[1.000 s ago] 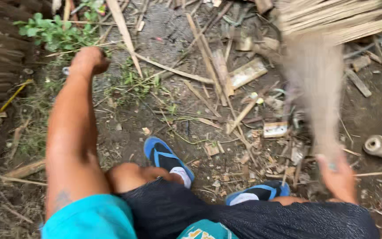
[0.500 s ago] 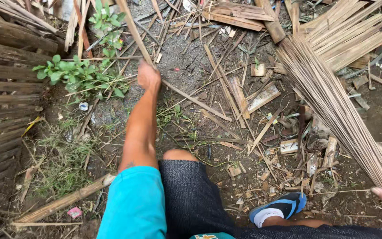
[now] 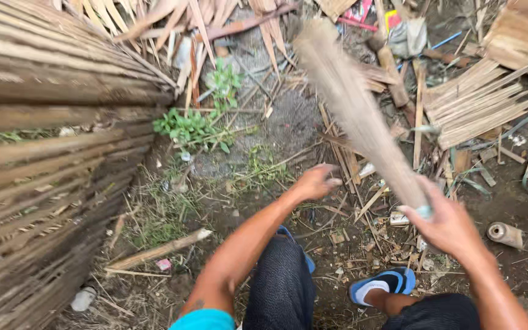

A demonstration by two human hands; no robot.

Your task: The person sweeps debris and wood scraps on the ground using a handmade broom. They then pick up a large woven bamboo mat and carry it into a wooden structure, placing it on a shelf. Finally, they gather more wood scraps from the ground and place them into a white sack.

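Swung up since half a second ago, the bundle of thin sticks (image 3: 362,116) now blurs above the ground, gripped at its base by the right hand (image 3: 450,223). Left to right: woven bamboo fence (image 3: 50,153), weeds (image 3: 194,128), the left hand (image 3: 316,182), loosely curled and empty, then bamboo scraps (image 3: 484,104). Underfoot, littered dirt (image 3: 288,122) could trip sandalled feet; the bundle might clip the near hand.

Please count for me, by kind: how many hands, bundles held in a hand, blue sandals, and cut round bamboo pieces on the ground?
Hands: 2, left hand and right hand
Held stick bundle: 1
Blue sandals: 2, and
Round bamboo piece: 1
Total: 6
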